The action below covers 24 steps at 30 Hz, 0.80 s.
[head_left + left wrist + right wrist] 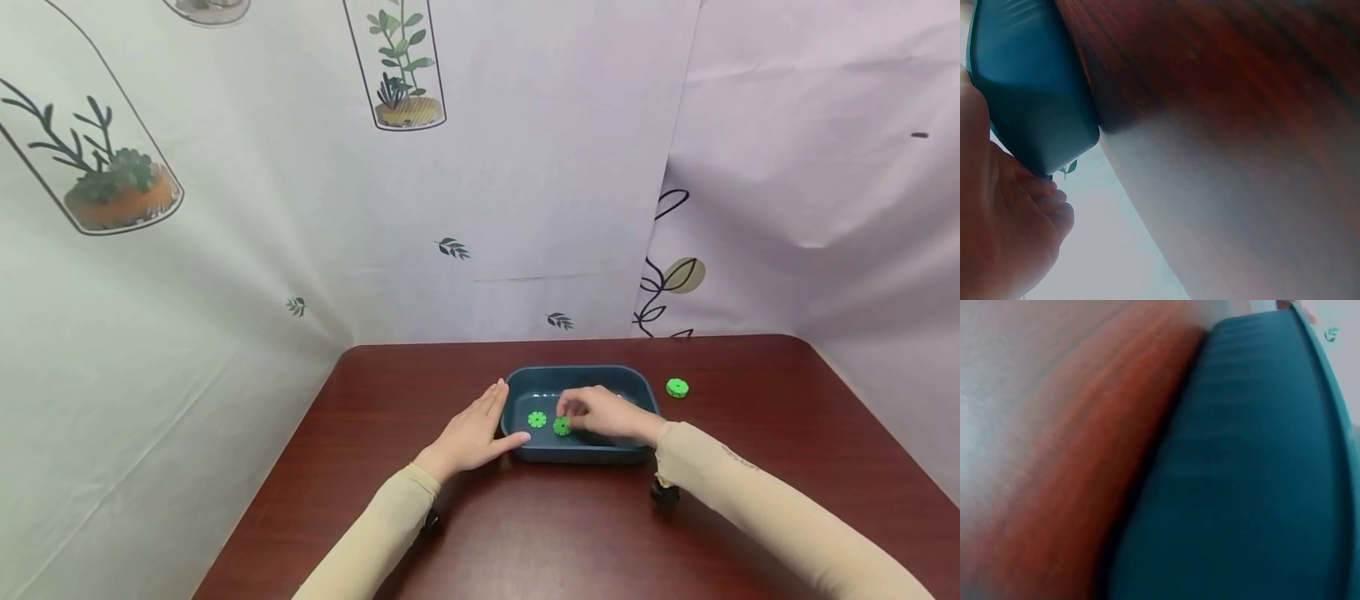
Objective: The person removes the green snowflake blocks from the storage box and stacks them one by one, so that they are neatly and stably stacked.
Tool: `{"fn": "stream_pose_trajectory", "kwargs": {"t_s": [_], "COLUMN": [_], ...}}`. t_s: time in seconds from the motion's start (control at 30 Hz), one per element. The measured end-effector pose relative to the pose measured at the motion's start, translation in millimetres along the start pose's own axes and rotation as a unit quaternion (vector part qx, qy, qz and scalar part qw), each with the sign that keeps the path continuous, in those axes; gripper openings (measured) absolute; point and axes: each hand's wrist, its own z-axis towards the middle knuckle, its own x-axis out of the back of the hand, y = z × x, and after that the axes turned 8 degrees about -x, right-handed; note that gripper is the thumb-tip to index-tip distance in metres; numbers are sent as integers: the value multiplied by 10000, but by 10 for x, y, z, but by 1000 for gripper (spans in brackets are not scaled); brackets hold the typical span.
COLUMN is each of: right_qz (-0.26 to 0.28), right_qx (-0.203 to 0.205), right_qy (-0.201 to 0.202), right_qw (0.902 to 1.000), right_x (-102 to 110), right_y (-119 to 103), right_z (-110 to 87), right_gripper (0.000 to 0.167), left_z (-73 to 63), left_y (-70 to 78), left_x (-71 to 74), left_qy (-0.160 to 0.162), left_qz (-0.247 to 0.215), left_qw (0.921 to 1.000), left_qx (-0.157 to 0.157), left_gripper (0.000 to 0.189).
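Note:
A dark teal rectangular tray (585,455) stands on the table. My left hand (467,435) rests against its left end, fingers straight along the rim and thumb over the near corner. The left wrist view shows this hand (1013,219) beside the tray's wall (1035,81). Inside the tray lies a green notched disc, flower-shaped (537,419). My right hand (607,412) reaches over the right part of the tray and pinches a second green notched disc (561,427) at its edge. The right wrist view has only the tray's outer wall (1229,456), not the right fingers.
To the right of the tray, a thicker green notched piece (677,387), perhaps stacked discs, lies on the dark red wooden table (750,433). Behind the table hangs a pale cloth (525,192) printed with plants. Dark wrist devices (664,490) sit under the sleeves.

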Motion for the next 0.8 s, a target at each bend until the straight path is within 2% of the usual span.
{"fn": "stream_pose_trajectory", "kwargs": {"t_s": [0.27,0.47,0.8], "right_qz": [405,760,1041], "right_qx": [-214,-402,-1000], "right_qy": [531,973,1722], "right_qw": [9975,9915,9744], "right_x": [244,541,1012], "right_y": [50,133,210], "right_z": [-73,-198,-486], "right_gripper": [12,13,30], "left_z": [11,9,4], "left_y": [0,-6,-29], "left_x": [-2,-11,-14], "left_qy": [-13,8,144], "left_qz": [-24,2,192], "left_qw": [10000,10000,9996], "left_qx": [47,-43,-151], "left_gripper": [102,101,100]}}
